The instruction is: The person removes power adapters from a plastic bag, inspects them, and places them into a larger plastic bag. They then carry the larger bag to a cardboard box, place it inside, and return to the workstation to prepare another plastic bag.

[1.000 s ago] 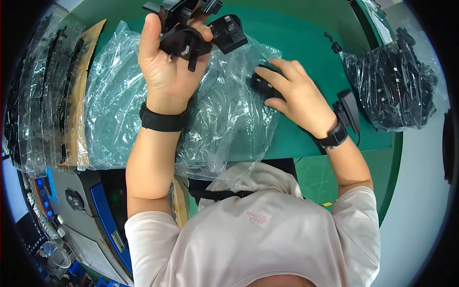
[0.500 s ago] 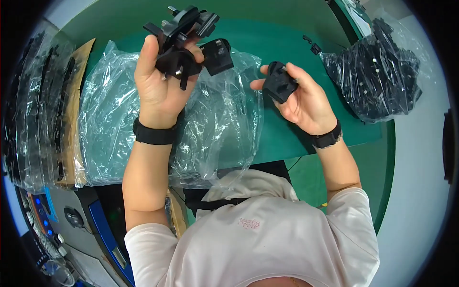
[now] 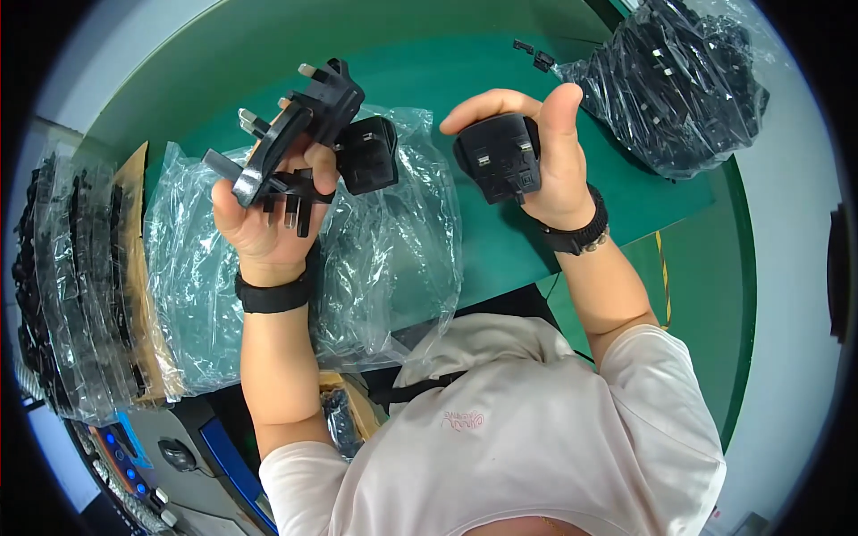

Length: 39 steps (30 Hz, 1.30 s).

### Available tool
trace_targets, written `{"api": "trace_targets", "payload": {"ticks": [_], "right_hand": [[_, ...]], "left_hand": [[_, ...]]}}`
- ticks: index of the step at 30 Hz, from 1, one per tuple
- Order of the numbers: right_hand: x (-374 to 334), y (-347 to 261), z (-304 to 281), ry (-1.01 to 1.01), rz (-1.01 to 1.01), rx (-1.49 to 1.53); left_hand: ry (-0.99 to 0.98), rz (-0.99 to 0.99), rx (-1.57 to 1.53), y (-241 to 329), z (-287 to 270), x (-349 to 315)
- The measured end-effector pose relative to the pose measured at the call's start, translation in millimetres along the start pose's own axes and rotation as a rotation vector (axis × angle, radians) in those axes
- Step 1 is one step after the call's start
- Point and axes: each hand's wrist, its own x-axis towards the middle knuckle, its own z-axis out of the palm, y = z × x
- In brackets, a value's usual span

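Several black plug adapter heads [image 3: 335, 100] are bunched in my left hand [image 3: 259, 234], their metal and black pins sticking out at different angles. Its fingers are wrapped among them and partly hidden. One of that bunch, a plug head [image 3: 368, 156] with small metal contacts, hangs off the right side by my fingertips. To the right, apart from the bunch, my right hand [image 3: 563, 170] grips a single black plug head [image 3: 499, 154]. The face with two metal contacts is turned toward me, and my thumb points up beside it. Both hands are above the green table [image 3: 500, 255].
Clear plastic bags [image 3: 384, 268] lie flat under my left hand. A clear bag filled with black plug parts [image 3: 675, 94] sits at the far right. Two small black pieces [image 3: 542, 61] rest beside it. Wrapped stacks of black parts [image 3: 85, 295] and cardboard [image 3: 134, 277] line the left.
My right hand has turned its plug head so the contact face shows. My left hand has tilted the bunch, and its plugs now sit at other angles. The whole view has shifted somewhat.
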Motion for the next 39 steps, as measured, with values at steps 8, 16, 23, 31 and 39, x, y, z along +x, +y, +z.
{"api": "trace_targets", "payload": {"ticks": [8, 16, 23, 31, 39], "right_hand": [[3, -1, 4, -0.016, -0.039, 0.015], [7, 3, 5, -0.007, -0.089, 0.032], [15, 22, 11, 0.0, 0.331, 0.703], [19, 29, 49, 0.009, 0.483, 1.134], [13, 32, 58, 0.08, 0.198, 0.769]], "left_hand": [[-0.031, 0.015, 0.024, 1, -1, 0], [-0.041, 0.043, 0.093, 0, 3, 0], [0.071, 0.004, 0.313, -1, 15, 0], [-0.036, -0.072, 0.372, -1, 24, 0], [-0.123, -0.158, 0.694, 5, 31, 2]]}}
